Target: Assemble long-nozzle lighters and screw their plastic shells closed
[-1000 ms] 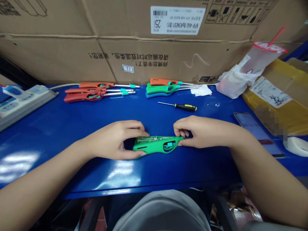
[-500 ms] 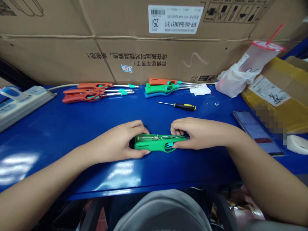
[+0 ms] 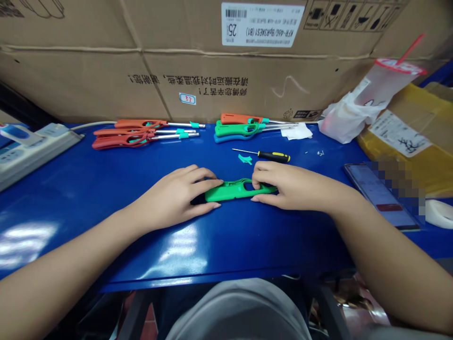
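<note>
A green lighter body (image 3: 235,190) lies on the blue table (image 3: 106,189) in front of me. My left hand (image 3: 177,198) grips its left end between thumb and fingers. My right hand (image 3: 286,186) pinches its right end near the trigger opening. A small teal trigger piece (image 3: 245,159) lies loose on the table just behind the body. A black and yellow screwdriver (image 3: 269,155) lies beyond my right hand.
Several red lighters (image 3: 134,134) lie at the back left; orange, green and blue lighters (image 3: 240,127) are stacked at the back middle. Cardboard boxes (image 3: 198,56) wall the back. A power strip (image 3: 31,146) is left, a phone (image 3: 380,193) and plastic bag (image 3: 350,115) right.
The green body moved away from me and turned over, so its inner parts no longer show. A teal piece now lies loose on the table behind it.
</note>
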Tool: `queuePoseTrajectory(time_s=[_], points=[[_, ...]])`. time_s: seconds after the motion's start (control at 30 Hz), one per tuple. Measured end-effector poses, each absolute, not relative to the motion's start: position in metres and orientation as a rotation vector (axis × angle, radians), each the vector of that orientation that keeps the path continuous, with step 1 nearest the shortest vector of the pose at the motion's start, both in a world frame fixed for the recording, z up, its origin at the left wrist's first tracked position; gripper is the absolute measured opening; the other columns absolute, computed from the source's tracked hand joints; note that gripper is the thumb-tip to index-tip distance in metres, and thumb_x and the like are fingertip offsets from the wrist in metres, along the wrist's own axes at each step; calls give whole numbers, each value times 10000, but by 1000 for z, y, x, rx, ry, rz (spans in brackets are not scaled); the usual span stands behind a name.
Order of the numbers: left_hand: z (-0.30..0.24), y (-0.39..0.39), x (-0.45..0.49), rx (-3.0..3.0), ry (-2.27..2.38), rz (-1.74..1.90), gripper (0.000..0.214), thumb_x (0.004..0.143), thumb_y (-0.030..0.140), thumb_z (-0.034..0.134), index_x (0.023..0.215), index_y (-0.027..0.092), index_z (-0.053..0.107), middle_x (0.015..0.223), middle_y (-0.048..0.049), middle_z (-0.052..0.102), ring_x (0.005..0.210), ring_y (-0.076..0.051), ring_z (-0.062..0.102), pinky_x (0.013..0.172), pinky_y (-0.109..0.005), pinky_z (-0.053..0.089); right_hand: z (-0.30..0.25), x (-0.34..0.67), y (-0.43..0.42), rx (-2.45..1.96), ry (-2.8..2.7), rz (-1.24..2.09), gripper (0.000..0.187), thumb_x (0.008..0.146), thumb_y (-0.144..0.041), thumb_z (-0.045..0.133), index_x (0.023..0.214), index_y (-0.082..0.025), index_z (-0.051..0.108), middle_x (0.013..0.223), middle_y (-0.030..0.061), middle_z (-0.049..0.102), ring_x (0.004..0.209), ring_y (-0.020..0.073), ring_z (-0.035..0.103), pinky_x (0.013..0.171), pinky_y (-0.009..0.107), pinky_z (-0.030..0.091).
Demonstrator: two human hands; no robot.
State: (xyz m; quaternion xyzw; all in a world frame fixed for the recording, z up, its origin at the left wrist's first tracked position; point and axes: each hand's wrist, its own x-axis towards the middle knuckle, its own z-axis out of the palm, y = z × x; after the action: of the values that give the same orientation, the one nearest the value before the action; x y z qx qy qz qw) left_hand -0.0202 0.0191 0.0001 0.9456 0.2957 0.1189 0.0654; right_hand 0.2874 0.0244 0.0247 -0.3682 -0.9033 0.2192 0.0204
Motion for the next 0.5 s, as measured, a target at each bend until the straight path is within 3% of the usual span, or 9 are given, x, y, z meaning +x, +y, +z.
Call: queuePoseTrajectory(time_s=[0.23,0.37,0.5], points=[[7,17,-20,2726,860,367,379,984,431,658,1290,208,678,1235,-76,718,1091,-263,669,978,-403,500,35,287,21,-1111,-2780,910,163,958,-347,685,899,-211,617,965,28,649,817,171,572,703,290,381],[15,13,-22,2667,873,368,332,973,437,653,1215,211,667,1169,-51,742,1048,-240,694,918,-365,515,40,286,19,-1010,-2735,927,208,963,-364,675,854,-208,589,867,4,610,758,152,534,683,286,372],[14,15,-25,2606,977,399,494,920,543,709,1297,234,625,1174,-40,736,1034,-243,710,885,-352,533,40,289,23,-966,-2644,821,245,971,-390,665,844,-209,560,844,-3,581,746,148,500,685,285,372]])
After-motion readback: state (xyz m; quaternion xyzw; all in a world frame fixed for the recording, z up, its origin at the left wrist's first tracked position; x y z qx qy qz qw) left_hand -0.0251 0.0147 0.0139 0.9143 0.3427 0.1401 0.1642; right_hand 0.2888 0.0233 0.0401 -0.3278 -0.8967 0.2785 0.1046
